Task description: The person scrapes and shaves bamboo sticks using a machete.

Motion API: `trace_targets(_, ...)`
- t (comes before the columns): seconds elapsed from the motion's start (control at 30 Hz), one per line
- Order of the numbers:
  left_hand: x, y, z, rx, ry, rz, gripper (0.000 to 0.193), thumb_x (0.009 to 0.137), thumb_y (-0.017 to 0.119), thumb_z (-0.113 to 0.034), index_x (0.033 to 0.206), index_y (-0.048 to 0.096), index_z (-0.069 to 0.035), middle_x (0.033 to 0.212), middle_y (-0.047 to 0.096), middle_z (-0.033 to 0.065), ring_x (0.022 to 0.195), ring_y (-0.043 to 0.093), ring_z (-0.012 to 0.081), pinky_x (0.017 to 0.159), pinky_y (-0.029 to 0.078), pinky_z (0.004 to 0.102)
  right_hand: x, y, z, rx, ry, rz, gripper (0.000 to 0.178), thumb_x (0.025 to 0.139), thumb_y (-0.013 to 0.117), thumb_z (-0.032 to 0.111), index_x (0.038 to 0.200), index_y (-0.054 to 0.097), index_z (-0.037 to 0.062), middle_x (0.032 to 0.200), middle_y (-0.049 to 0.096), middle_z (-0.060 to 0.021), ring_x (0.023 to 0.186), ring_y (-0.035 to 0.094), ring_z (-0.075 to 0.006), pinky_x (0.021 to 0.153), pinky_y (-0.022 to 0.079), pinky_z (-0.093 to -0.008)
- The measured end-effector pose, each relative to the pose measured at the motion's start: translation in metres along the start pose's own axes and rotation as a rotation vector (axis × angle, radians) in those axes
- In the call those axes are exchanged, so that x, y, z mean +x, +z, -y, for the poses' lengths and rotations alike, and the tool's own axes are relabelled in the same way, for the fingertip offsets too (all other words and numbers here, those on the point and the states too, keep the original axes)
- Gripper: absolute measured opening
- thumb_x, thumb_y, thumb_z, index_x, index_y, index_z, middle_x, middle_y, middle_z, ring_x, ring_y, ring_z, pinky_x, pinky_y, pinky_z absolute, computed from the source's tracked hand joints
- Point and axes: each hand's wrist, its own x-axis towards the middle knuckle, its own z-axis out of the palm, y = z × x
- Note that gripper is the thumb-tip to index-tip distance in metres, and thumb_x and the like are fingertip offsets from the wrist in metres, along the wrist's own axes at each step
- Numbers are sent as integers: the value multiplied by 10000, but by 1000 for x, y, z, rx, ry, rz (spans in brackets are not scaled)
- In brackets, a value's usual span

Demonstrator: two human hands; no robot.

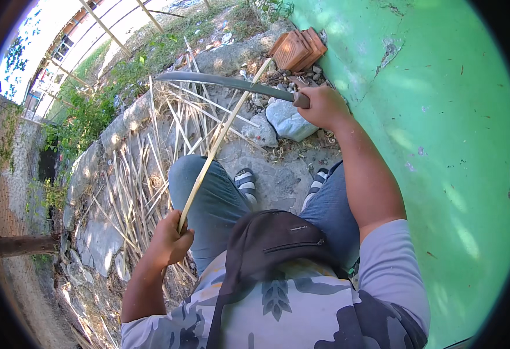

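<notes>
In my left hand [170,239], closed round its lower end, is a long pale bamboo strip [209,157] that slants up and away to the right. My right hand [323,107] grips the handle of a machete [223,80], whose long, slightly curved grey blade points left. Near the strip's far end the blade crosses it; whether the two touch I cannot tell. Below the right hand lies a pale bluish-white rock [290,120].
Many loose bamboo strips [128,195] litter the stony ground at left. Stacked orange roof tiles [297,50] stand at the far side by a green wall [441,163] on my right. My knees and sandalled feet [245,183] are below the strip. Green plants [86,125] grow beyond the stone edge.
</notes>
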Motion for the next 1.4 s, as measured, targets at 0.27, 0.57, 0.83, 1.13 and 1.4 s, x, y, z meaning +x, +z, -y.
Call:
trace_targets(0.27,-1,1,5,-53,-36,39,201,860,669,-56,846,469,-41,689,490,31,640,451,110,574,400,310,-2,4,38,-84,-168,197,157,771,693,284,863,716,159,790,709,-106,784,699,-338,745,545,-468)
trace_targets(0.57,-12,-1,7,-23,-86,59,197,834,663,-48,860,469,-69,698,475,-12,647,464,86,584,394,284,-1,0,6,43,18,32,196,759,737,267,808,690,83,719,664,-154,701,664,-367,646,513,-468)
trace_targets(0.83,-19,-3,18,-71,-31,92,181,848,661,-49,849,480,-52,699,484,8,646,448,96,573,382,303,4,-3,1,-117,-30,123,165,778,696,290,867,733,155,806,706,-134,803,695,-329,737,542,-461)
trace_targets(1.13,-20,0,15,-179,-88,102,195,820,658,-45,812,466,-77,711,438,-34,673,419,75,607,360,275,0,1,13,30,-108,68,179,787,725,254,829,690,84,764,674,-149,726,654,-365,656,502,-467)
trace_targets(1.4,-17,-1,47,-179,80,169,206,834,655,-27,810,457,-76,705,451,-12,657,425,84,580,361,286,4,-5,-14,9,57,62,169,791,716,261,870,720,111,806,696,-144,780,681,-350,709,528,-452)
